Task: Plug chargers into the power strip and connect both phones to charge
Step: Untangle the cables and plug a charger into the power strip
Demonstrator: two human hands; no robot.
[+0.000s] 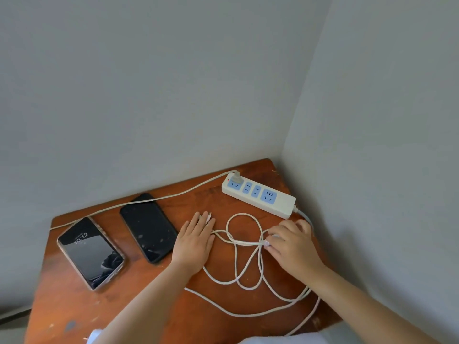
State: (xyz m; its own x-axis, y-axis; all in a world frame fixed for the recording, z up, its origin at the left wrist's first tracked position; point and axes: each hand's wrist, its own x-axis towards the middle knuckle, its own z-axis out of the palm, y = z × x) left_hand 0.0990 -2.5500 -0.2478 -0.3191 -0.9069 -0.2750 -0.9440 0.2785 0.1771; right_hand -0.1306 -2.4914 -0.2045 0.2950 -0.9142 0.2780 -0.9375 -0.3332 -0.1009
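A white power strip (285,206) with blue sockets lies at the table's far right corner. One plug (236,177) sits in its leftmost socket, and that plug's cable (149,201) runs off to the left. Two phones lie at the left: one with a lit screen (90,252) and one dark (149,227). A tangle of white charging cable (244,271) loops between my hands. My left hand (195,244) lies flat on one stretch of it, with the cable tips (208,218) poking out at my fingertips. My right hand (291,242) pinches the cable where the strands cross.
The brown wooden table (74,314) stands in a corner, with grey walls behind and to the right. A small pale object (95,335) lies at the near edge under my left forearm. The strip's own cord (305,216) leaves at the right end.
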